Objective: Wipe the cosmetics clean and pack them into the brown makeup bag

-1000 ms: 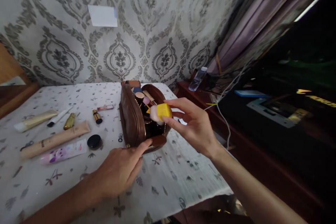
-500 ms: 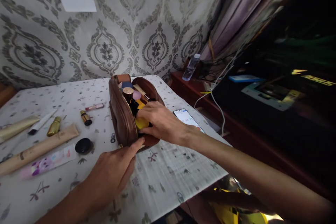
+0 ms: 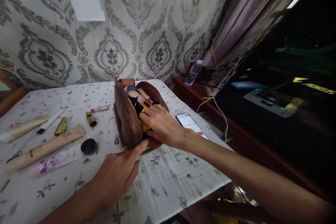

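Observation:
A brown leather makeup bag (image 3: 128, 119) stands unzipped on the table, packed with cosmetics. My right hand (image 3: 160, 124) reaches into its near half with fingers bent; the fingertips and whatever they hold are hidden. Something yellow (image 3: 144, 126) shows beneath those fingers. My left hand (image 3: 118, 171) is at the bag's near end, its index finger along the zipper edge and the other fingers curled underneath. Inside the bag's far half are a round-capped container (image 3: 133, 95), a pink sponge-like item (image 3: 141, 98) and a beige tube (image 3: 143, 93).
Left of the bag lie a black-lidded jar (image 3: 88, 146), a long beige tube (image 3: 49, 147), a pink-and-white tube (image 3: 56, 160), gold bottles (image 3: 61, 126) and a lip gloss (image 3: 99, 109). A lit phone (image 3: 187, 120) lies right; beyond it are a water bottle (image 3: 193, 72) and white cables (image 3: 215, 92).
The view has shifted slightly, so the scene sits lower and further right. My right hand has settled deeper over the yellow item; my left hand keeps its place at the bag's near end.

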A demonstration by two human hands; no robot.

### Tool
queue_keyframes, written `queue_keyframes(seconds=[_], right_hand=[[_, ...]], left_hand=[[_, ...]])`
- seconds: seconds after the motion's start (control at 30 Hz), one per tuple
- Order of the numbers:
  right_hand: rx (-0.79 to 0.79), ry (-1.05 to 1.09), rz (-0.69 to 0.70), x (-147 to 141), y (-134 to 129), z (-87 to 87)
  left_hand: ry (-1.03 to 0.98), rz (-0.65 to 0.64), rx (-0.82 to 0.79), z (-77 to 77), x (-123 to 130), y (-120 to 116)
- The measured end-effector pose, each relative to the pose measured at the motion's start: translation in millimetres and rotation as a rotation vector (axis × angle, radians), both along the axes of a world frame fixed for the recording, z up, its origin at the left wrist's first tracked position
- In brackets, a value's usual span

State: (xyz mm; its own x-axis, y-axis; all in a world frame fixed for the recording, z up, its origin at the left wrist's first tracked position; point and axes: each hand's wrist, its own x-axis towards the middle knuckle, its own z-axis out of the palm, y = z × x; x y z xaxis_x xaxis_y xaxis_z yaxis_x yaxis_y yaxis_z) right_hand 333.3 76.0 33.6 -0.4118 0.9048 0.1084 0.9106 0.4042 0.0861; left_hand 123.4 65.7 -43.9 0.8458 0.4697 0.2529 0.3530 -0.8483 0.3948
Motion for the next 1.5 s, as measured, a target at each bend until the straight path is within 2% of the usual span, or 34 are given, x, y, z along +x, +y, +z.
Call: queue_keyframes(seconds=[0.2, 0.33, 0.5, 0.6, 0.77, 0.9, 1.0, 1.13, 1.27, 1.33, 1.4, 1.5], right_hand=[[-0.002, -0.061, -0.02, -7.9, 0.0, -3.6], [0.011, 0.002, 0.032, 1.3, -3.5, 5.1], [0.289, 0.361, -0.007, 23.6, -25.2, 19.4], [0.392, 0.567, -0.05, 26.1, -40.6, 16.8], [0.438, 0.763, -0.065, 7.9, -55.4, -5.2], [0.431, 0.877, 0.033, -21.1, -63.6, -25.4], [0.306, 0.912, 0.136, -47.1, -64.7, -43.0], [0.018, 0.907, 0.216, -86.3, -49.5, -71.7], [-0.188, 0.899, 0.077, -131.1, -17.2, -96.4], [-0.199, 0.83, -0.033, -152.3, 0.7, -105.9], [-0.168, 0.761, -0.123, -169.5, 16.5, -114.0], [-0.114, 0.734, -0.193, -184.7, 31.8, -123.7]], left_hand=[[0.038, 0.016, -0.04, -0.2, 0.5, -1.0], [0.086, 0.033, -0.074, 3.8, 0.1, -1.5], [0.024, 0.018, -0.087, 6.8, -6.9, -0.8], [-0.042, -0.001, -0.071, 6.4, -16.6, -1.5], [-0.085, -0.001, -0.025, 3.9, -40.7, -3.0], [-0.025, 0.055, 0.06, -2.2, -68.2, -3.9], [-0.02, 0.134, 0.075, -8.7, -92.4, -5.3], [-0.097, 0.313, -0.014, -13.7, -121.4, -3.9], [-0.28, 0.547, -0.149, -10.5, -139.2, 6.7], [-0.374, 0.639, -0.176, -7.6, -142.0, 14.7], [-0.454, 0.678, -0.177, -5.9, -140.6, 23.6], [-0.521, 0.633, -0.113, -8.7, -131.7, 36.6]])
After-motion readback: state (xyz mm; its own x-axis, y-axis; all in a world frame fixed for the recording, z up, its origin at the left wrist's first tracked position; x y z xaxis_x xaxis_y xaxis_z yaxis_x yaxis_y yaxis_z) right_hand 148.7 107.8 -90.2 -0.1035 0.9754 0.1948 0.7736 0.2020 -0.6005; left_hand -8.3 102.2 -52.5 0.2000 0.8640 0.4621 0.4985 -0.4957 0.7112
